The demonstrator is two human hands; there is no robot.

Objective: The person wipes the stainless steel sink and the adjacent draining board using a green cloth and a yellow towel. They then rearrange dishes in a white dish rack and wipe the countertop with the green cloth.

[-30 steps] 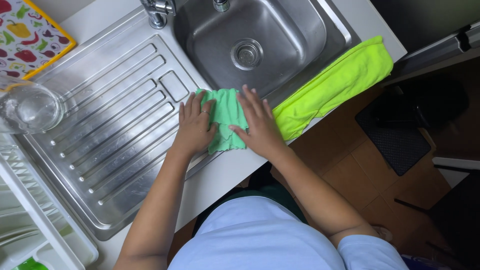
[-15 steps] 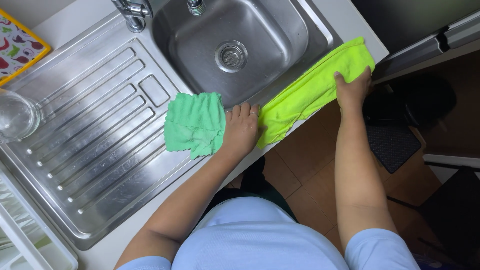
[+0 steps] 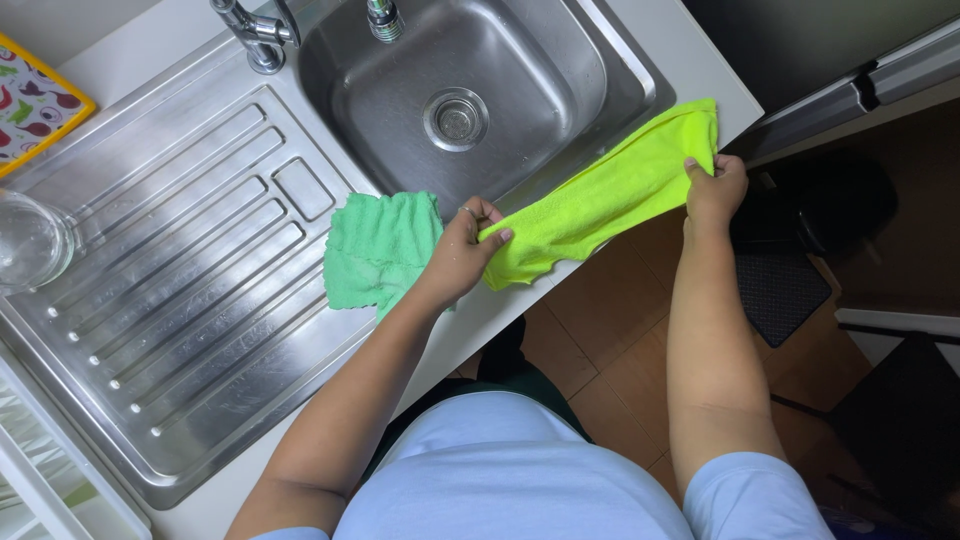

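A bright yellow-green cloth (image 3: pixel 610 195) stretches along the front edge of the steel sink (image 3: pixel 400 110). My left hand (image 3: pixel 462 250) pinches its near end, and my right hand (image 3: pixel 714 190) grips its far end by the counter corner. A folded green cloth (image 3: pixel 380 245) lies flat on the drainboard (image 3: pixel 190 300), just left of my left hand and partly under my wrist.
A tap (image 3: pixel 255 30) stands behind the sink. An upturned clear glass (image 3: pixel 30 240) rests at the drainboard's left. A patterned yellow-edged mat (image 3: pixel 35 100) lies at top left. A white dish rack (image 3: pixel 40 480) sits at bottom left. A dark floor mat (image 3: pixel 785 290) lies below.
Both hands left the green cloth, which stays folded on the drainboard. My right hand reached the yellow-green cloth first; now my left hand has taken its other end and it is lifted slightly.
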